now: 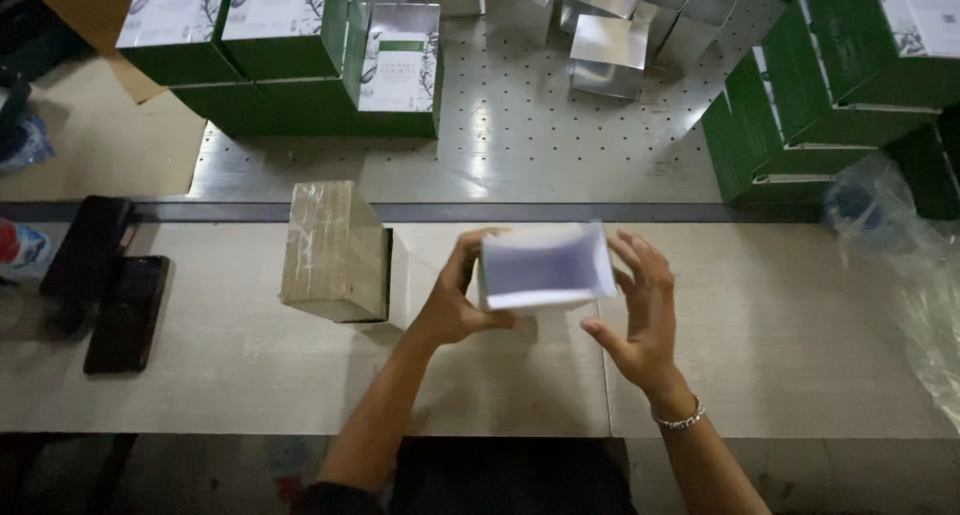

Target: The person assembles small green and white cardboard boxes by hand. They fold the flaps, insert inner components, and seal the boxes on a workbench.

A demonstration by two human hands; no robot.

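1. Far left: two dark phones (125, 313) lie flat on the pale surface (780, 335), well apart from the hands.
2. Left of centre: a wrapped brown block (335, 250) stands on the surface, just beside the left hand but not touching it.
3. Left hand (455, 300): forearm comes up from the bottom edge, angled right. Thumb up along the left wall of the small white open box (545, 267), fingers under and behind. Grip is closed on the box.
4. The white box sits centre frame, held between both hands low over the surface; whether it touches the surface I cannot tell. Open mouth tilted toward the person; slightly blurred.
5. Right hand (640, 310): wrist with a bracelet (680, 417), palm facing left, fingers spread and curved. Fingertips meet the box's right wall; thumb juts free below. Light pinch, not a full clench.
6. Doing it well, as I judge: keep both side walls square, press evenly, don't crush the thin card.
7. Back: perforated metal surface (520, 145) carries green cartons (290, 45) at left, silver boxes (610, 45) at middle, more green cartons (800, 115) at right.
8. Far right: clear plastic bag (905, 265) is crumpled at the edge.
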